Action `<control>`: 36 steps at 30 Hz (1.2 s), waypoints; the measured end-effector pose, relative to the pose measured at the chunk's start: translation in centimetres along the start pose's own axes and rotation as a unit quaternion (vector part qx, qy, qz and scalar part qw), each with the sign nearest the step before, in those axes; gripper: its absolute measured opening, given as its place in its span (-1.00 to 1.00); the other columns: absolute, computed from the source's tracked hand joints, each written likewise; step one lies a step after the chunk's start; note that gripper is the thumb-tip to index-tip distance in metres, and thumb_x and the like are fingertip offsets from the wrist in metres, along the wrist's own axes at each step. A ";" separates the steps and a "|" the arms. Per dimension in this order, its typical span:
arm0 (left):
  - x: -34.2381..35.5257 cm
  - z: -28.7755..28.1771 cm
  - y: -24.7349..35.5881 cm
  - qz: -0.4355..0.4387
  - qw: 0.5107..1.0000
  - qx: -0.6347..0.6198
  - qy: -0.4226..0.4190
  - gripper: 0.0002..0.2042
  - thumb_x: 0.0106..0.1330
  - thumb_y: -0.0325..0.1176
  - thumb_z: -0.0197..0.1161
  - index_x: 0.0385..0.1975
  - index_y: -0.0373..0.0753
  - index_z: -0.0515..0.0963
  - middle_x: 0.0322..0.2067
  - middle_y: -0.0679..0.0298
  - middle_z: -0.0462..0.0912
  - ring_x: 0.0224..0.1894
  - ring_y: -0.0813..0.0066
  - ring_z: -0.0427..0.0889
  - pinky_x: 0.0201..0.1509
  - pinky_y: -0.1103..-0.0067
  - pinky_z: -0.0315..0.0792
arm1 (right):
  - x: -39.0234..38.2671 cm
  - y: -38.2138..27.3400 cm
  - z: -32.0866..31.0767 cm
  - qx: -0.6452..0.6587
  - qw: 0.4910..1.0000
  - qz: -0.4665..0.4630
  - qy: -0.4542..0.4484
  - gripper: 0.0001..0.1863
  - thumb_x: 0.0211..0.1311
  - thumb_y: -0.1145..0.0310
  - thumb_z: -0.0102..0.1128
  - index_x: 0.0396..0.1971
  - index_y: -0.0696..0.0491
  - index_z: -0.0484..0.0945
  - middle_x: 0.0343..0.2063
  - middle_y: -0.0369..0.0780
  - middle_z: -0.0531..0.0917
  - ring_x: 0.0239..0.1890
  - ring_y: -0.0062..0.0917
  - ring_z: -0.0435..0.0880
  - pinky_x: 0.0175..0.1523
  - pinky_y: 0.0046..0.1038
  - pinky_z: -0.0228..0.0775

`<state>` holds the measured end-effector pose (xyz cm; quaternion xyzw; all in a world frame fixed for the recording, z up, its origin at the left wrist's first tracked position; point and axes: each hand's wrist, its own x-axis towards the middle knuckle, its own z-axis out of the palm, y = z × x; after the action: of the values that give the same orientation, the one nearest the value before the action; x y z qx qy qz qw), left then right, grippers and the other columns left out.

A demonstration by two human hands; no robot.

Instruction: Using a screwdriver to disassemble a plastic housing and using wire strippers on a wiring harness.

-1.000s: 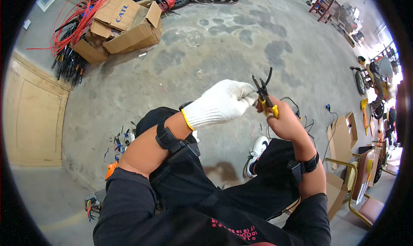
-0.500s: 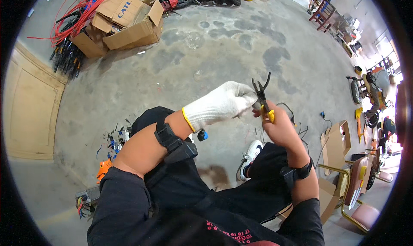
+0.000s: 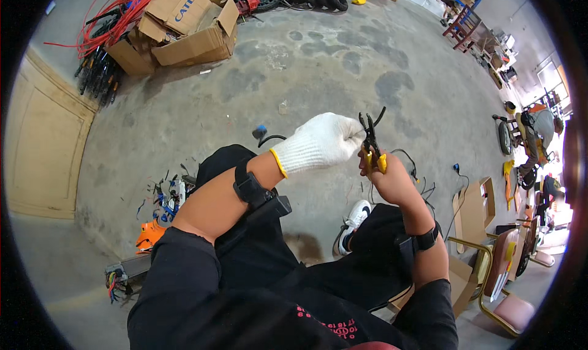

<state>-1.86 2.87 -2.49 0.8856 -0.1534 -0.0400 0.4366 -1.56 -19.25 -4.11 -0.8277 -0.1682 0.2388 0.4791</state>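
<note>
My right hand (image 3: 395,180), bare, is closed round the yellow-handled pliers (image 3: 371,143), whose dark jaws point up and away from me. My left hand (image 3: 326,138), in a white knitted glove with a yellow cuff, pinches a black cable (image 3: 271,139) right beside the jaws. One end of this cable sticks up past the pliers. At the other end a blue connector (image 3: 260,131) hangs out to the left of the glove. Whether the jaws bite on the cable cannot be made out.
Loose cables (image 3: 411,163) lie on the floor by my right hand. Coloured connector scraps (image 3: 166,198) and an orange part (image 3: 150,234) are at my left. Cardboard boxes (image 3: 190,50) stand far left, a chair (image 3: 499,270) near right. Another person (image 3: 542,129) is at the far right.
The blue connector has swung from below my left wrist to beyond it, up and left. The pliers have turned slightly, and their handles look further apart.
</note>
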 end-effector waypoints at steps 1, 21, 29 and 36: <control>0.3 0.3 -0.8 0.002 1.000 0.000 0.001 -0.74 0.43 -0.23 0.13 -0.15 -0.29 0.62 -0.40 0.05 0.72 -0.41 0.19 0.69 -0.31 0.40 0.49 | 0.3 -0.1 -0.1 -0.028 0.999 0.012 0.017 -0.67 0.10 0.64 -0.06 -0.11 0.23 0.53 -0.32 -0.14 0.68 -0.23 -0.39 0.67 -0.03 -0.38 0.50; -0.7 0.2 -0.4 -0.044 0.999 -0.001 -0.011 -0.77 0.40 -0.26 0.13 -0.16 -0.24 0.63 -0.44 0.08 0.66 -0.40 0.34 0.61 -0.22 0.44 0.46 | -0.5 -1.0 -0.6 -0.003 0.997 -0.004 -0.071 -0.35 -0.06 0.69 -0.12 0.18 0.20 0.43 0.04 -0.08 0.62 0.16 -0.35 0.61 0.17 -0.38 0.40; -1.2 0.0 0.6 -0.009 0.991 0.131 -0.031 -0.78 0.32 -0.30 0.12 -0.13 -0.18 0.61 -0.36 -0.01 0.67 -0.29 -0.01 0.67 -0.22 0.30 0.51 | -1.1 -0.7 -0.4 -0.009 0.997 -0.020 -0.068 -0.39 -0.04 0.68 -0.11 0.14 0.20 0.44 -0.03 -0.09 0.63 0.09 -0.35 0.64 0.14 -0.38 0.41; -0.9 0.6 -1.1 0.014 1.000 -0.013 0.002 -0.79 0.33 -0.28 0.16 -0.23 -0.27 0.63 -0.53 0.17 0.65 -0.47 0.30 0.63 -0.32 0.39 0.47 | -1.0 -1.6 -0.2 -0.056 0.995 0.052 -0.068 -0.54 0.02 0.67 -0.09 0.00 0.21 0.47 -0.16 -0.11 0.65 -0.05 -0.37 0.67 0.09 -0.36 0.45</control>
<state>-2.56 3.26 -3.77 0.8777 -0.1641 -0.0342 0.4489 -2.38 -19.10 -2.39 -0.8427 -0.1703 0.3093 0.4064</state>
